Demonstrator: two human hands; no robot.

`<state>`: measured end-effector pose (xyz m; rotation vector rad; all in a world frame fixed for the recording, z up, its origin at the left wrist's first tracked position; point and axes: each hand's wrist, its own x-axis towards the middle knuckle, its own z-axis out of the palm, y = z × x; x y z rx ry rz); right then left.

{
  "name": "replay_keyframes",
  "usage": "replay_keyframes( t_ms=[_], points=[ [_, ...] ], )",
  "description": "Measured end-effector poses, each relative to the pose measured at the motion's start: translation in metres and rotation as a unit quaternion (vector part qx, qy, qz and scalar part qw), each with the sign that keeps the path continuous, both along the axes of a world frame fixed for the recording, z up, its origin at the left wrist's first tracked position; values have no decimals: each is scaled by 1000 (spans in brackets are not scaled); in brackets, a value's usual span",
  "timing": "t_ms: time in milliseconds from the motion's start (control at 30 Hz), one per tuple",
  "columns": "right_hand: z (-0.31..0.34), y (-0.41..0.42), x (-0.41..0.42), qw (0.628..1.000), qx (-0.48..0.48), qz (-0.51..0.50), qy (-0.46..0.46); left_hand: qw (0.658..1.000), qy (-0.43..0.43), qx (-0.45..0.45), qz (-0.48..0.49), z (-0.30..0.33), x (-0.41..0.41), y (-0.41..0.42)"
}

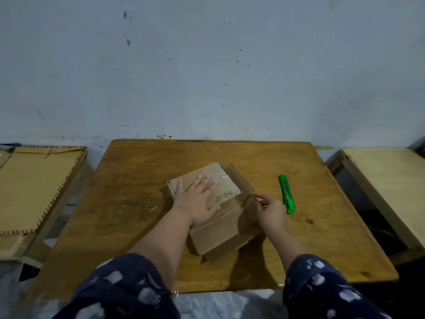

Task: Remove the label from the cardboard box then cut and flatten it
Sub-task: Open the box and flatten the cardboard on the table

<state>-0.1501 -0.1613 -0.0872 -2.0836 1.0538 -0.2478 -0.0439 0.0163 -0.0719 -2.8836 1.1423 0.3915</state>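
1. Left hand: flat, fingers spread, palm pressing on top of the cardboard box. Released grip, nothing grasped.
2. Right hand: fingertips pinched on the box's right edge, at a thin strip there; can't tell if it's tape or label.
3. Box sits mid-counter, turned at an angle, far-right flap standing open. Handwriting visible on the top panel.
4. Green utility knife lies on the counter just right of the right hand, untouched.
5. Brown envelope on a separate surface at left; pale wooden table at right.
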Motion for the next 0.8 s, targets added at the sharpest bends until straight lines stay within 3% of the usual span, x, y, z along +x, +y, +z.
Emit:
replay_keyframes(
  t_ms=[200, 333, 400, 467, 533, 600, 700, 800],
  points=[
    [-7, 29, -49, 997, 49, -42, -35, 995, -29, -94, -28, -11, -28, 25],
    [-7, 53, -69, 996, 60, -64, -35, 971, -19, -222, 88, -21, -41, 50],
    [-6, 62, -74, 998, -5, -58, -23, 943, 47, -292, 153, -21, -45, 62],
    [-1, 67, -74, 991, -129, 0, -37, 925, 95, -323, 179, -23, -47, 73],
    [7, 70, -66, 965, -240, 95, -51, 920, 117, -328, 182, -25, -46, 82],
    [13, 70, -53, 936, -310, 165, -4, 915, 130, -338, 179, -28, -45, 89],
    [18, 66, -36, 928, -320, 179, 65, 910, 140, -350, 175, -28, -44, 93],
    [28, 63, -26, 952, -279, 121, -30, 906, 140, -361, 169, -29, -47, 94]
  ],
)
